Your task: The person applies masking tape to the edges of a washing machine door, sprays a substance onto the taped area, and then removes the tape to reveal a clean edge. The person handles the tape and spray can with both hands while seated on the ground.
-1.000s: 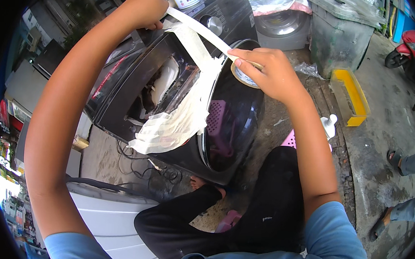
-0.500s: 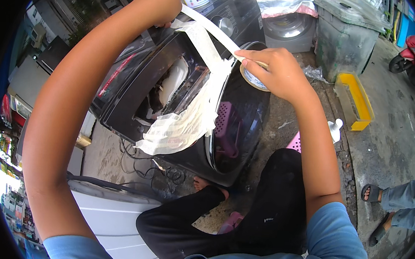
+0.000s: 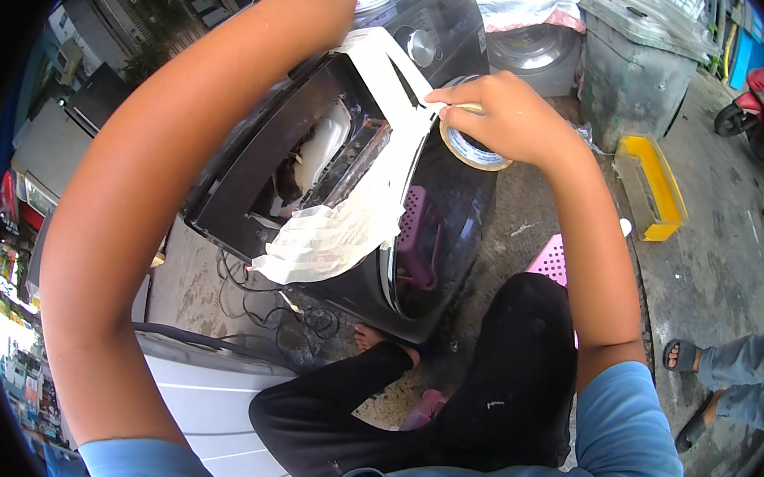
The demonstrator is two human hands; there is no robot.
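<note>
My left hand (image 3: 310, 9) is closed at the top, fingertips hidden, at the upper end of a pale masking tape strip (image 3: 384, 57). My right hand (image 3: 495, 113) grips the tape roll (image 3: 482, 159) near the machine's round door rim. The strip runs between my hands. Layered masking tape (image 3: 324, 238) covers the rim of a black washing machine (image 3: 235, 164), whose upper compartment is open with a white part (image 3: 327, 136) inside. A control knob (image 3: 419, 49) is behind the strip.
Around me are a silver machine (image 3: 526, 57), a grey bin (image 3: 632, 79), a yellow tray (image 3: 651, 188), a pink perforated basket (image 3: 549, 259), cables (image 3: 277, 311), a red scooter (image 3: 761, 102) and another person's legs (image 3: 749, 362) at the right.
My left hand has moved right, toward my right hand, and the strip between them now sits closer to the earlier tape. My right hand has shifted slightly right since the first frame.
</note>
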